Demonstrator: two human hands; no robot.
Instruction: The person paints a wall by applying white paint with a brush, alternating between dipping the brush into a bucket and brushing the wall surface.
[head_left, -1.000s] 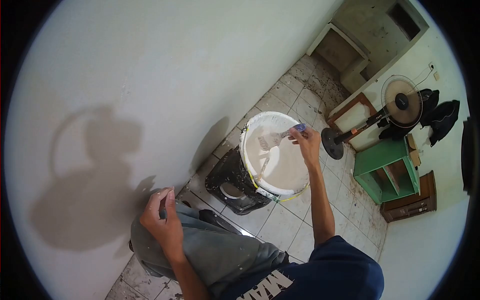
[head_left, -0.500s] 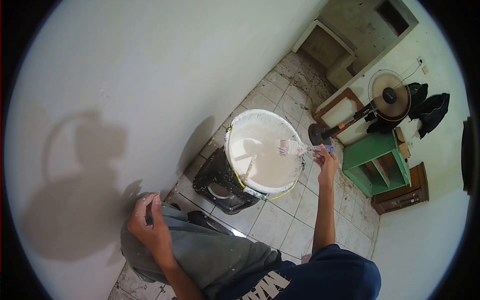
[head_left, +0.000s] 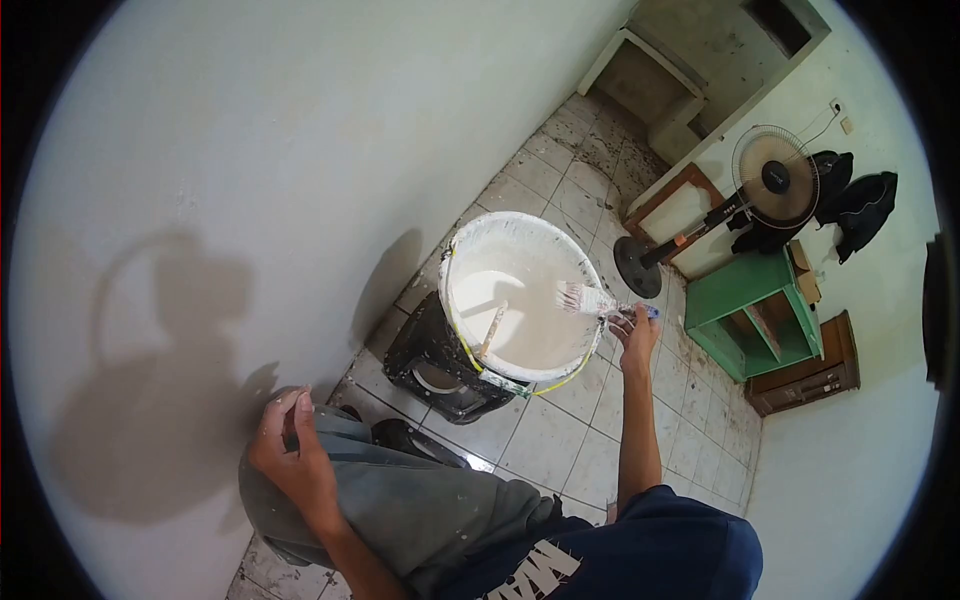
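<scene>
A white bucket [head_left: 520, 225] of whitish paint stands on a paint-spattered black stool [head_left: 440, 370]. My right hand [head_left: 636, 335] grips the blue handle end of a paint-covered brush [head_left: 592, 299]; its bristles are over the paint at the bucket's right side. A stick [head_left: 493, 328] leans in the paint near the bucket's lower left. My left hand [head_left: 292, 445] rests on my bent knee, fingers curled with thumb and fingertips near each other; anything between them is too small to make out.
A pale wall [head_left: 300, 150] runs along the left. At the right are a standing fan [head_left: 775, 178], a green cabinet [head_left: 740, 310], a brown wooden cabinet [head_left: 815, 375] and dark clothing [head_left: 862, 215] hanging. Speckled white tiles [head_left: 555, 440] cover the floor.
My right hand has moved slightly down and left along with the brush handle, and the brush now lies closer to the bucket's right rim. The view has shifted a little.
</scene>
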